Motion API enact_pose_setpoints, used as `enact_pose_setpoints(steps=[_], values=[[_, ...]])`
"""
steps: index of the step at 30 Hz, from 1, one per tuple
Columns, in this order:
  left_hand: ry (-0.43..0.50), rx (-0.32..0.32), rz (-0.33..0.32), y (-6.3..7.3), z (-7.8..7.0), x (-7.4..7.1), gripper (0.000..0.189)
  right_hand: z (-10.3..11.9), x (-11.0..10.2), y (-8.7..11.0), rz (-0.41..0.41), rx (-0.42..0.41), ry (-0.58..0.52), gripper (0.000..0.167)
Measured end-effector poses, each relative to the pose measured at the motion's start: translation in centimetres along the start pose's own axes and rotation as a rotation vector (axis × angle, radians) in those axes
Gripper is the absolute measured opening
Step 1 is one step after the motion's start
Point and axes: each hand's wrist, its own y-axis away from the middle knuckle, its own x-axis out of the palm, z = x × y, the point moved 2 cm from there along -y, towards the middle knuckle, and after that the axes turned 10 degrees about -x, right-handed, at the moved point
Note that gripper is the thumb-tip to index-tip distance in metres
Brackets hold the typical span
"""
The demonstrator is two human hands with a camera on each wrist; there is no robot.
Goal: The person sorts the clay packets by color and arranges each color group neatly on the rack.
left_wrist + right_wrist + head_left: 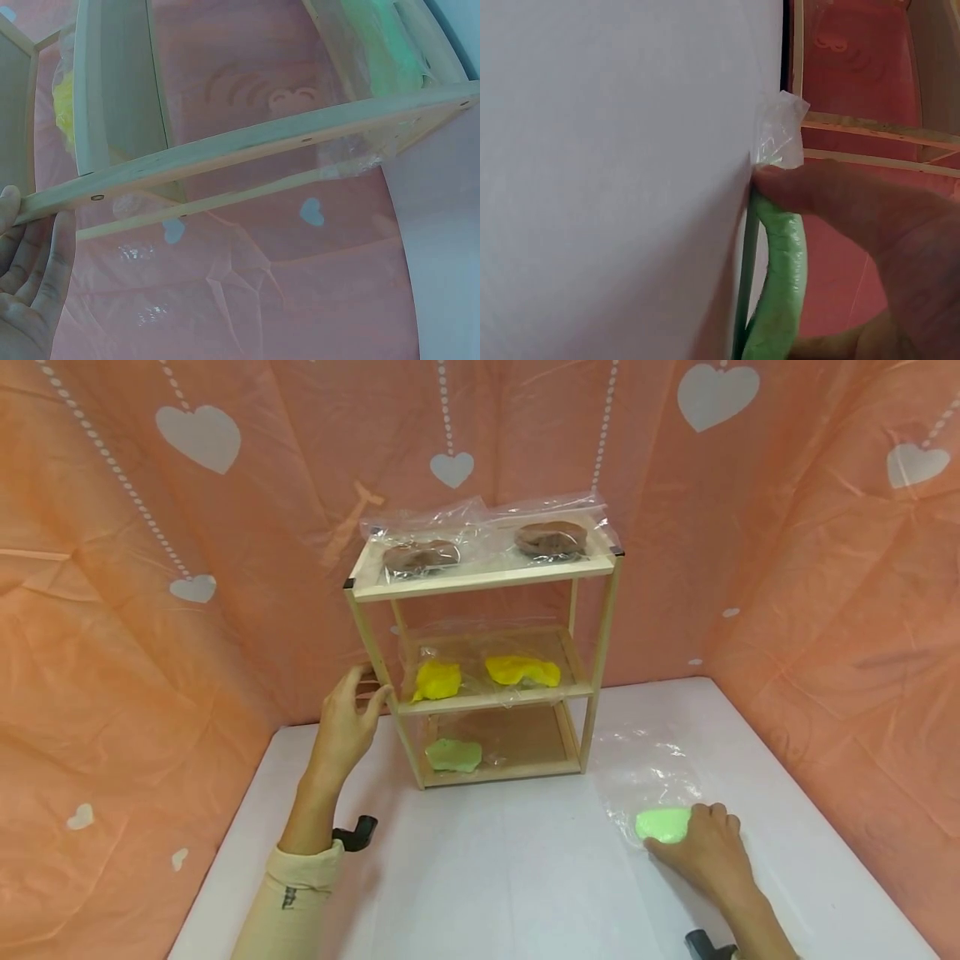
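Note:
My left hand (348, 722) holds the left front post of a three-tier wooden shelf (495, 700), thumb in front and fingers behind. In the left wrist view its fingers (56, 259) lie along one side of the post. On the table right of the shelf, my right hand (708, 852) grips a light green clay-like lump (663, 824) in a clear plastic bag (656, 768). The right wrist view has the thumb (780, 184) pressing the green lump (787, 255) through the plastic, close over the white table.
Two bagged brown lumps (551, 539) lie on the top tier and two bagged yellow lumps (521, 671) on the middle one. A bagged pale green lump (453, 755) sits at the bottom tier's left. Peach curtains with hearts (452, 469) surround the white table (487, 860).

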Motion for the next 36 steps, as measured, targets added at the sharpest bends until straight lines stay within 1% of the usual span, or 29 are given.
enact_pose_setpoints(steps=[3,7,10,13,18,22,24,28,33,36], values=[[0.0,0.004,0.0,0.0,0.0,0.0,0.037,-0.1,0.0,0.0,-0.007,0.015,-0.017,0.091],[0.006,0.007,0.005,0.0,0.1,-0.1,0.038,-0.6,-0.1,-0.1,-0.037,0.029,-0.053,0.085],[0.009,0.009,0.01,0.0,0.0,0.0,0.038,-1.0,-0.2,0.0,-0.067,0.044,-0.086,0.085],[0.01,0.007,0.011,-0.1,0.0,0.0,0.038,-1.2,-0.4,0.1,-0.116,0.046,-0.114,0.088],[0.002,0.007,0.007,-0.1,0.0,0.0,0.038,-0.8,-0.9,0.5,-0.22,0.017,-0.154,0.088],[-0.003,0.011,0.003,0.0,0.0,0.0,0.037,-0.5,-1.3,0.8,-0.261,0.006,-0.175,0.088],[-0.004,0.012,0.002,0.0,0.0,0.0,0.037,-0.4,-1.6,0.8,-0.261,0.001,-0.184,0.088],[-0.004,0.009,0.006,0.0,0.0,0.0,0.038,0.3,-2.3,1.0,-0.229,-0.02,-0.206,0.087],[0.0,-0.002,0.011,0.1,0.0,-0.1,0.039,1.9,-3.0,1.6,-0.163,-0.061,-0.264,0.089],[0.002,-0.001,0.01,0.1,-0.1,-0.1,0.038,3.0,-3.2,2.1,-0.156,-0.083,-0.295,0.089]])
